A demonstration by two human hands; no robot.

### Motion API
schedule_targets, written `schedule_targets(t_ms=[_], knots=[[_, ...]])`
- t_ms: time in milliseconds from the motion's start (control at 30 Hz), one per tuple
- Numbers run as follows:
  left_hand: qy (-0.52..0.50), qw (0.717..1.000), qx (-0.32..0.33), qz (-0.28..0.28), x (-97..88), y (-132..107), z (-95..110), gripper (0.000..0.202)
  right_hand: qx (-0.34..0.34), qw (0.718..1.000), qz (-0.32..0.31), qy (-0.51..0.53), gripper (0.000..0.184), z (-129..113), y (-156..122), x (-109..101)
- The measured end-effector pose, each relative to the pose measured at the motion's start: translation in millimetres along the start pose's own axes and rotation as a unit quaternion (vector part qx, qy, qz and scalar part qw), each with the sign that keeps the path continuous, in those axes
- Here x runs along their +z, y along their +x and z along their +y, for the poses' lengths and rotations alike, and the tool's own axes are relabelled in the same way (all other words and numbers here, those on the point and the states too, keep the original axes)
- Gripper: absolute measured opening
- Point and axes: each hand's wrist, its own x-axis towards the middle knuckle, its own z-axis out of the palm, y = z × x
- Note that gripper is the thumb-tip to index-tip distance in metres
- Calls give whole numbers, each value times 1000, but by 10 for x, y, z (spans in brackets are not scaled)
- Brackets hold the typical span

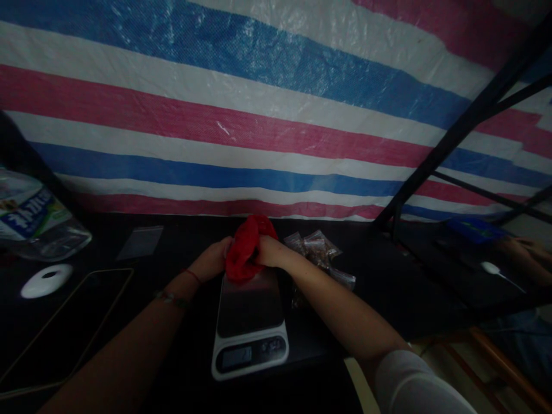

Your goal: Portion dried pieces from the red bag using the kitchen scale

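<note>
A crumpled red plastic bag (242, 259) is above the far end of a white kitchen scale (252, 345) with a dark weighing plate and a small display. My left hand (215, 259) grips the bag's left side, its fingers closed on the plastic. From the right, my right hand (269, 251) reaches into the bag's opening; its fingers are hidden by the red plastic. Whatever the bag contains does not show. Just right of my right hand lie several small clear zip bags (318, 251) filled with brownish bits, partly covered by my forearm.
At left are a flat clear zip bag (140, 242), a large labelled plastic bottle (41, 218), a white oval object (46, 280) and a dark tablet-like panel (69, 328). A striped tarp (259, 132) hangs behind. Another person's arm (528, 259) shows far right, past a black metal frame (448, 141).
</note>
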Motion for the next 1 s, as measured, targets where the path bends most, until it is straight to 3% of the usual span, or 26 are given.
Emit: schedule_targets(t_ms=[100, 267, 400, 533, 667, 867, 1000], knots=[[-18, 999, -3, 40, 27, 19, -34, 26, -32, 999, 11, 6, 38, 34, 27, 21], [-43, 996, -24, 69, 32, 38, -20, 24, -11, 998, 42, 48, 40, 62, 47, 49], [-134, 987, -28, 88, -8, 33, 64, 30, -1, 993, 44, 108, 33, 74, 37, 42], [-190, 978, -22, 83, -47, 42, 129, 33, 31, 987, 14, 156, 30, 74, 26, 31], [-172, 980, -45, 83, -43, 54, 125, 33, 26, 988, 38, 150, 29, 54, 34, 57], [-258, 965, -30, 41, -87, 20, 166, 34, 50, 977, 31, 206, 34, 104, 7, 70], [-291, 951, -86, 64, -165, -17, 111, 32, 111, 966, 68, 224, 39, 166, -41, 28]])
